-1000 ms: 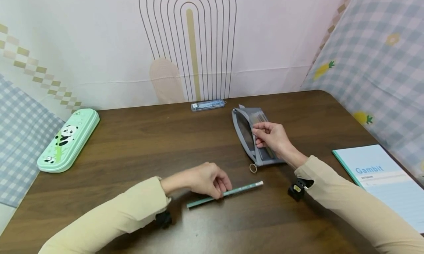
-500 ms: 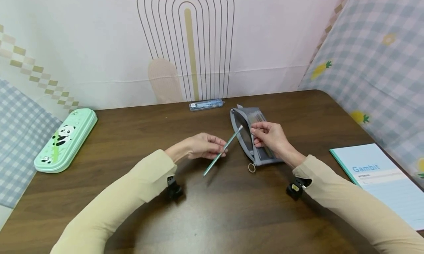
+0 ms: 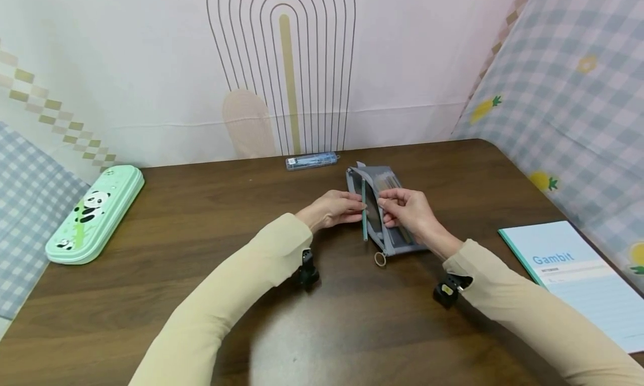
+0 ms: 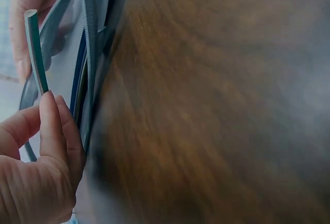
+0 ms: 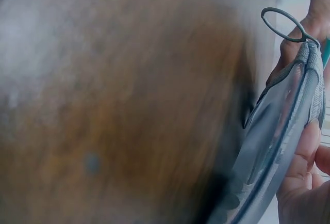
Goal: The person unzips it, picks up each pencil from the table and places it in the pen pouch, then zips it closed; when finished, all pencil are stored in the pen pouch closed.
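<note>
A green pencil [image 3: 364, 221] is pinched between the thumb and fingers of my left hand [image 3: 336, 208]. It overlaps the unzipped mouth of a grey pencil pouch [image 3: 410, 246] in the head view. My right hand [image 3: 410, 211] pinches the near side of the pouch's opening and holds it apart. In the left wrist view, the flat end of the pencil [image 4: 35, 48] points up past my left fingertips [image 4: 50, 110], beside the zipper teeth. Dark slim items show inside the pouch there. A ring pull [image 3: 380, 259] hangs at the zipper's end.
A mint pencil case [image 3: 95, 215] with pandas lies at the left. Near the back edge is a small blue clear case [image 3: 312, 161]. A notebook [image 3: 568, 274] marked "Gambit" rests at the right, and a patterned cloth [image 3: 166, 73] hangs behind the table.
My left hand has lifted the pencil off the table and carried it right and away to the pouch's mouth, turning it nearly lengthwise. My right hand keeps its hold on the pouch.
</note>
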`<state>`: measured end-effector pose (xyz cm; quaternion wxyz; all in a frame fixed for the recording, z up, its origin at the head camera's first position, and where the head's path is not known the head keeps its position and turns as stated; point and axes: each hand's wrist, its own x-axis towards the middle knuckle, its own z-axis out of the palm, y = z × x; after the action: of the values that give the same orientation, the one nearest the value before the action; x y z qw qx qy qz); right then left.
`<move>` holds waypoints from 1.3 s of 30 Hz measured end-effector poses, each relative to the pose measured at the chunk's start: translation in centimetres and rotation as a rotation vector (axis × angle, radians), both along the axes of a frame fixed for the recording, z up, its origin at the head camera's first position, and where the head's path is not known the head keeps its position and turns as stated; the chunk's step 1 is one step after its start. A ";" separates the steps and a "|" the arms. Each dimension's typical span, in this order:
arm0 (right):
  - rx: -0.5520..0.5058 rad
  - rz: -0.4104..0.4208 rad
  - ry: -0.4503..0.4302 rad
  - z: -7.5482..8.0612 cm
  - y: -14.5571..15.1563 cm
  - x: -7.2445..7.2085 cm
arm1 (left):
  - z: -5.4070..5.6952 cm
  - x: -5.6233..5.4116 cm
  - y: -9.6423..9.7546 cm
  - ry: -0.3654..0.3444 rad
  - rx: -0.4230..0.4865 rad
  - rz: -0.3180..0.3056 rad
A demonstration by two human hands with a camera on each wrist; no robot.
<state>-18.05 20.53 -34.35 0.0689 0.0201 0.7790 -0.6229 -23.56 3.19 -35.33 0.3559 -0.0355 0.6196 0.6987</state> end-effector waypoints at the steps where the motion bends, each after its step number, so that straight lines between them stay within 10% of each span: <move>1: -0.002 0.002 0.000 0.0 0.0 0.0 | 0.0 0.0 0.2 0.002 -0.006 0.007; 23: -0.001 0.019 0.010 0.0 -0.1 -0.1 | 0.2 1.4 3.4 0.144 -0.161 0.151; 39: 0.020 0.031 0.034 0.1 0.2 0.1 | 0.6 1.8 1.6 0.250 -0.184 0.106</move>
<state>-17.98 20.73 -34.24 0.0652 -0.0017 0.7866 -0.6140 -21.73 4.77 -34.76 0.2340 -0.0132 0.7176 0.6558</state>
